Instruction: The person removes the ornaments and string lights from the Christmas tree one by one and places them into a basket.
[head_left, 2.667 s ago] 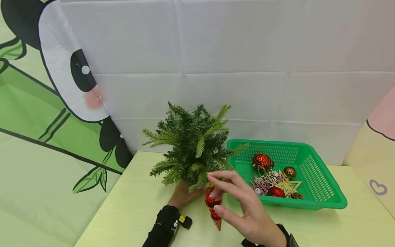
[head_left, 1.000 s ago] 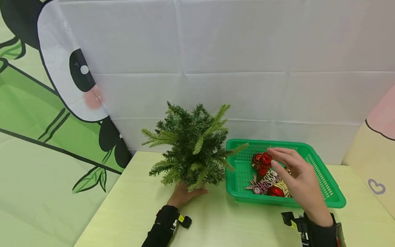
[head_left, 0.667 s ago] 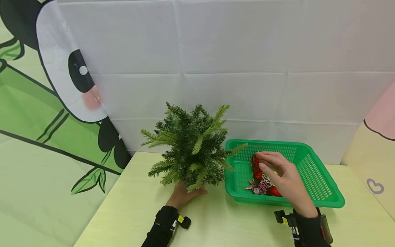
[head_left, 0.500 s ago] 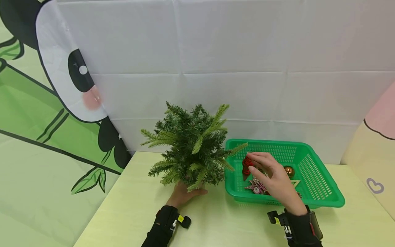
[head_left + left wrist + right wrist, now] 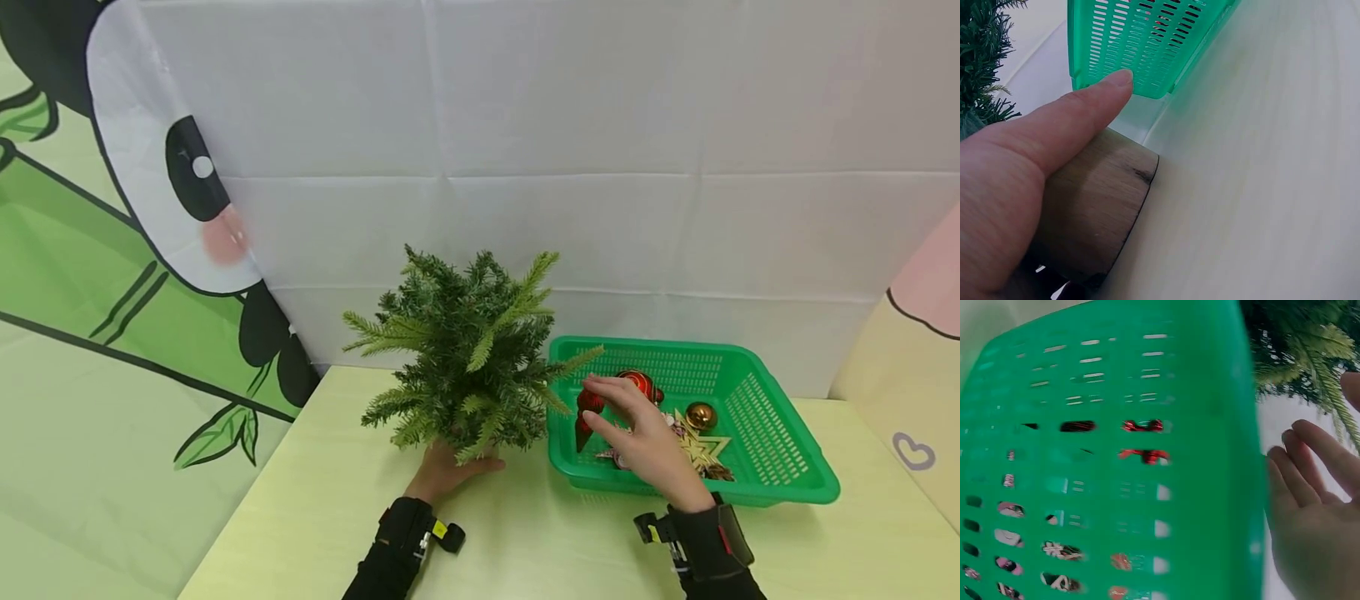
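Note:
A small artificial Christmas tree (image 5: 465, 350) stands on the table. My left hand (image 5: 442, 475) grips its wooden base (image 5: 1100, 200), the thumb lying along the wood; the other fingers are hidden from view. Over the left part of the green basket (image 5: 757, 492), my right hand (image 5: 645, 437) pinches a red Christmas ornament (image 5: 590, 402) near its top. The ornament hangs with its pointed end down. In the right wrist view the basket wall fills much of the picture, and the pinched spot does not show.
Inside the basket lie a red swirl bauble (image 5: 637, 383), a gold ball (image 5: 701, 416), a gold star (image 5: 703, 450) and a pinecone (image 5: 718, 472). A sign there is mostly covered by my right hand. One tree branch (image 5: 581, 360) reaches over the basket's left rim.
From beside the tree, my right hand went right over the basket with the red ornament, and has since moved back left. My left hand has stayed at the tree's base.

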The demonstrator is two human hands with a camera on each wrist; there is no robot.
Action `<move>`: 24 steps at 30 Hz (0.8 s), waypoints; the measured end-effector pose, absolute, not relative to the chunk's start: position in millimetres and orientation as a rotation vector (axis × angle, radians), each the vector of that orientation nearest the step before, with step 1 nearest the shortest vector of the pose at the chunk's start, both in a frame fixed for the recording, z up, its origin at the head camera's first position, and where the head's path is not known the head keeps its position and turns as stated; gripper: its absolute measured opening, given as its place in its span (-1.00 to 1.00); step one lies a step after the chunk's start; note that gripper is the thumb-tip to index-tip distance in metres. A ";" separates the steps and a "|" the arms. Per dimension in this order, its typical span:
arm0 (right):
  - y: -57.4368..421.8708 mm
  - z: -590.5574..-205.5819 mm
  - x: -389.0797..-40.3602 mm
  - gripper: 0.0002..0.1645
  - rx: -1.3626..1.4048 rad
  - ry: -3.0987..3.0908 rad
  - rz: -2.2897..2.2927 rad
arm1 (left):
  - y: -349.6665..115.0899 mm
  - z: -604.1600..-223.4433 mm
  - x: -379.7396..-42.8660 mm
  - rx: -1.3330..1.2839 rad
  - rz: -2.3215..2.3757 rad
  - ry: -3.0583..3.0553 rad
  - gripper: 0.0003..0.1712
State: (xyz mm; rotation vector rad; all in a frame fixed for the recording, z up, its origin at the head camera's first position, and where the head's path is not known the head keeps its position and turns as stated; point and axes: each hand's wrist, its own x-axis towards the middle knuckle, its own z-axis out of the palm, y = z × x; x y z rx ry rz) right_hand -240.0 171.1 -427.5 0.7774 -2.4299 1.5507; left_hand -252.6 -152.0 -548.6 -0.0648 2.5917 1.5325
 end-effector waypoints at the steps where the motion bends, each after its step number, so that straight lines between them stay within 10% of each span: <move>1: 169.9 -429.0 -240.9 -0.43 0.778 -2.433 1.535 | -152.0 -548.3 -252.5 -0.067 1.530 2.593 0.57; 24: 207.9 -450.8 -253.8 -0.26 0.269 -2.420 1.677 | -153.5 -551.5 -256.2 -0.047 1.448 2.643 0.51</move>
